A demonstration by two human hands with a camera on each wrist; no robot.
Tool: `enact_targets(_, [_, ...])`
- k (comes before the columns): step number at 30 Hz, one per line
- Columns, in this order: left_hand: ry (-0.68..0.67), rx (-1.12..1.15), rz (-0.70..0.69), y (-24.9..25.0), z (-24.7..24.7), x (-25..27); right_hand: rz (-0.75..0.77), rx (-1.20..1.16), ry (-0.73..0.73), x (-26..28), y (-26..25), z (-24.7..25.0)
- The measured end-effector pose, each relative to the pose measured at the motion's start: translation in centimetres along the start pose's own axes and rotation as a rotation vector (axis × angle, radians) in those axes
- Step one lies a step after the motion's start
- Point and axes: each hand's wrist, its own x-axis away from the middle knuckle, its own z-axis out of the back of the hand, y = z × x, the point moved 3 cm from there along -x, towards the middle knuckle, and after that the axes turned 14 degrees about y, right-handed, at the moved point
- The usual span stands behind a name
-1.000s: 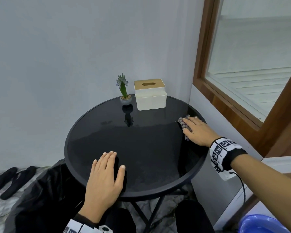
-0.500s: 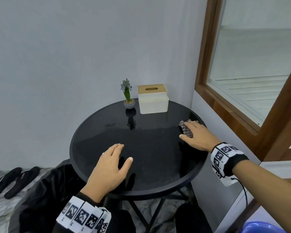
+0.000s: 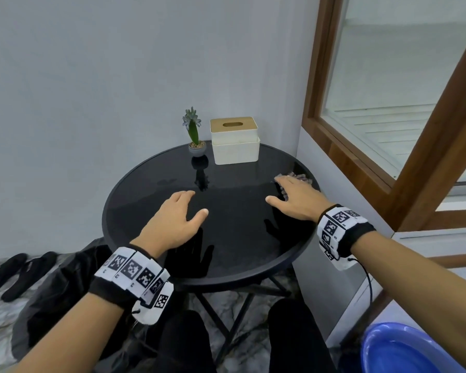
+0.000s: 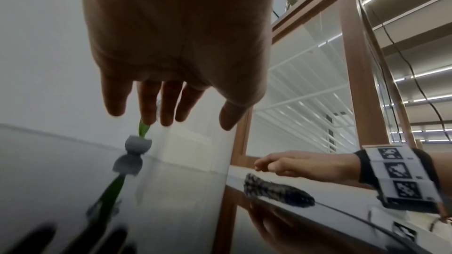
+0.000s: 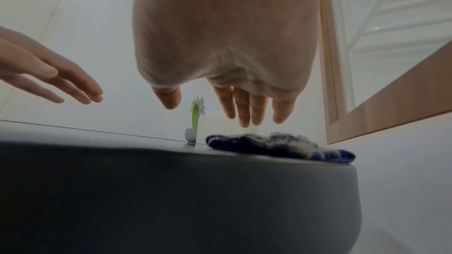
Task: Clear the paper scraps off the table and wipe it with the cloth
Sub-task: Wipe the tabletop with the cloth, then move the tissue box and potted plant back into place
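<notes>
A round black glass table [image 3: 240, 238] carries a checked cloth [image 3: 299, 176] near its right rim. My right hand [image 3: 291, 195] is over the cloth with straight fingers. The right wrist view shows this hand [image 5: 220, 107] raised a little above the cloth [image 5: 276, 146], not touching it. My left hand [image 3: 183, 211] hovers palm down over the middle of the table, fingers straight and holding nothing. The left wrist view shows the left hand [image 4: 171, 107] above the glass, and the cloth [image 4: 276, 190] lying under the right hand [image 4: 305, 163]. I see no paper scraps on the table.
A small potted plant [image 3: 197, 146] and a white tissue box [image 3: 234, 141] stand at the back of the table. A black bag [image 3: 59, 286] sits on the floor at the left, with slippers [image 3: 11, 273] beyond it. A blue basin [image 3: 414, 351] is at lower right. A wooden window frame [image 3: 347, 146] runs close on the right.
My left hand left the table's front edge and moved forward over the middle. My right hand, which lay on the cloth, now sits slightly above it.
</notes>
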Motion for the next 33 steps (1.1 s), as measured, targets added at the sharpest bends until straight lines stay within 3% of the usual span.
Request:
enact_targets(15, [-0.007,-0.054,0.005,1.2,-0.1,-9.0,0.082,-0.033,-0.014,-3.2,-3.9,1.1])
enact_targets(23, [-0.042,-0.043,0.037,0.7,-2.6,-17.0,0.046,-0.037,0.003,-10.1,-3.7,1.0])
enact_targets(33, [-0.021,-0.016,0.087,-0.5,-6.6,-24.9,-0.136,-0.068,0.022,-19.3,-0.7,-1.2])
